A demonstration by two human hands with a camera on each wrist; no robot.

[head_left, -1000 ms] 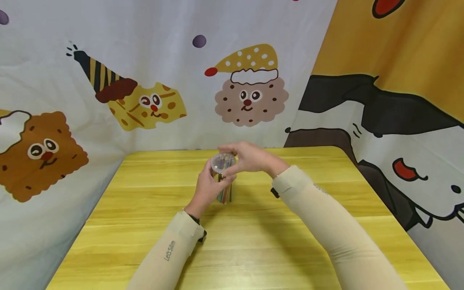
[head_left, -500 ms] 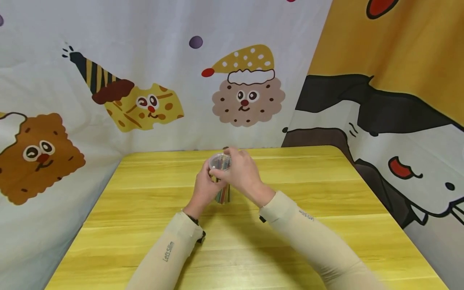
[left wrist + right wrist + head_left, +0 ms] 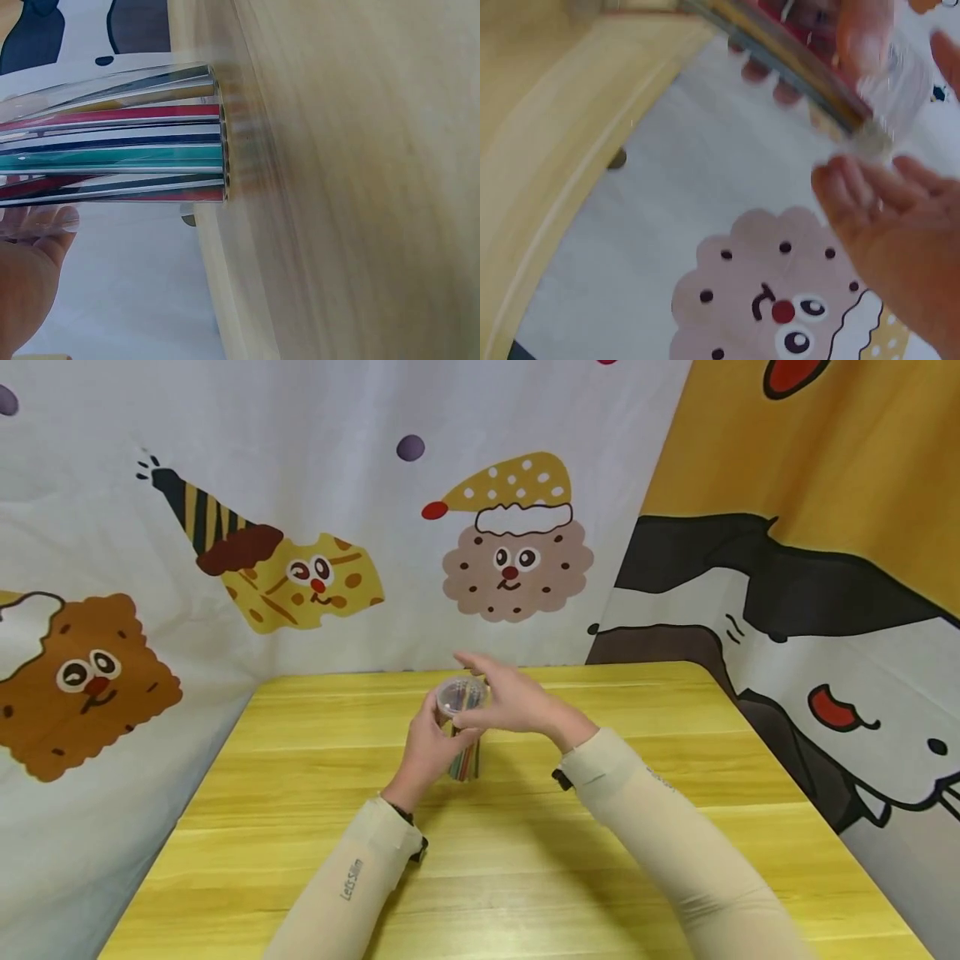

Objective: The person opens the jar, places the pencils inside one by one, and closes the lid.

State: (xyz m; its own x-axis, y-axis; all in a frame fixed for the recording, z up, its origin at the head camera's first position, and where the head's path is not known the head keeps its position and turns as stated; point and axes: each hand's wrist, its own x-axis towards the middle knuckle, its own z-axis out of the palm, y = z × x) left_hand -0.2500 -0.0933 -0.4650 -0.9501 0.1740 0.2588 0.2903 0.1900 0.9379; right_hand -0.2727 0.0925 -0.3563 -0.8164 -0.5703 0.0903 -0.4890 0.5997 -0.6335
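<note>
A clear round tube full of thin coloured sticks (image 3: 465, 765) stands upright on the table, its clear lid (image 3: 459, 695) facing up. My left hand (image 3: 429, 747) grips the tube around its upper part, just under the lid. Red, teal and dark blue sticks (image 3: 150, 154) show through the clear wall in the left wrist view, their ends at the tube's base. My right hand (image 3: 517, 697) is spread around the lid from the right, thumb near its front edge. In the right wrist view, the fingers (image 3: 855, 187) lie extended beside the lid end, with a small gap between.
The yellow wood-grain table (image 3: 480, 877) has a rounded far edge just behind the hands. Behind it hangs a curtain (image 3: 322, 443) printed with cartoon biscuits and cheese. A cuffed sleeve covers each forearm, with a black strap at the left wrist.
My right hand turned inward over the lid half a second ago, then swung back out with its fingers spread away from it. The left hand and tube stay in place.
</note>
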